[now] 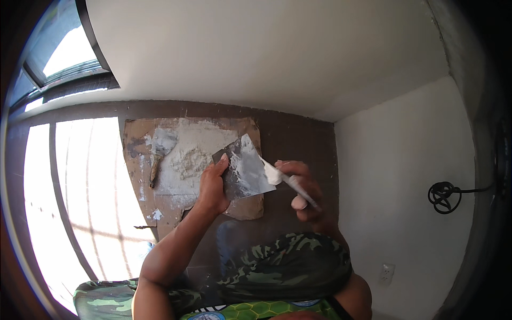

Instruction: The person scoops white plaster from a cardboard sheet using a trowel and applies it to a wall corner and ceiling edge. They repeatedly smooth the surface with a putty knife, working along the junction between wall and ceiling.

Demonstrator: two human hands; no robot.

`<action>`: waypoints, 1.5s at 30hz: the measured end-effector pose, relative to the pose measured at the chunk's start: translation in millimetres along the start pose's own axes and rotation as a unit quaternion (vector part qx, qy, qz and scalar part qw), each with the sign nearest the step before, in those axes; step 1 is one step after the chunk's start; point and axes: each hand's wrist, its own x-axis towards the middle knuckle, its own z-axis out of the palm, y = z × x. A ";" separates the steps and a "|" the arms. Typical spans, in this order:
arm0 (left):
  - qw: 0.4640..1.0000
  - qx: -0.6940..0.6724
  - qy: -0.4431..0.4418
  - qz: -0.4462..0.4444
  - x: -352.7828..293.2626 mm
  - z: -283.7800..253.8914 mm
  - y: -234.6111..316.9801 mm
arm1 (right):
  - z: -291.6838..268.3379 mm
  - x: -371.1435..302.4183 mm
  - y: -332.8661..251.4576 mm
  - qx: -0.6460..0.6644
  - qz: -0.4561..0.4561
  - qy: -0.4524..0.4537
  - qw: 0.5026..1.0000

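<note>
My left hand (213, 186) grips a flat dark square plate (237, 184) by its left edge, thumb on top. White paste is smeared over much of the plate's face. In my right hand (300, 169) is a tool with a flat blade, likely a putty knife (304, 194), slanted beside the plate's right edge. A lump of white paste (272, 174) sits at its tip; whether the lump touches the plate, I cannot tell. Beneath and left of the plate, a heap of white mix (189, 161) lies on a stained cardboard sheet (245, 212).
A paste-covered tool with a brownish handle (154, 169) lies on the cardboard's left side. Bright sunlight falls on the floor (85, 160) at left. White walls (394, 186) stand ahead and right, with a coiled black cable (445, 197) and an outlet (388, 273).
</note>
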 end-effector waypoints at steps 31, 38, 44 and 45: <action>0.960 0.039 -0.041 0.275 -57.4 4.6 107.3 | 63.4 104.0 -3.7 0.260 0.526 -0.137 0.798; 0.934 0.159 0.004 0.320 -83.7 16.4 99.3 | 97.2 83.7 -8.0 0.229 0.535 0.071 0.810; 0.829 0.280 -0.052 0.481 -144.1 33.9 95.6 | 55.6 63.9 24.9 0.273 0.515 0.064 0.810; 0.839 0.235 -0.138 0.472 -149.9 38.5 95.0 | 52.9 60.3 27.8 0.278 0.516 0.070 0.807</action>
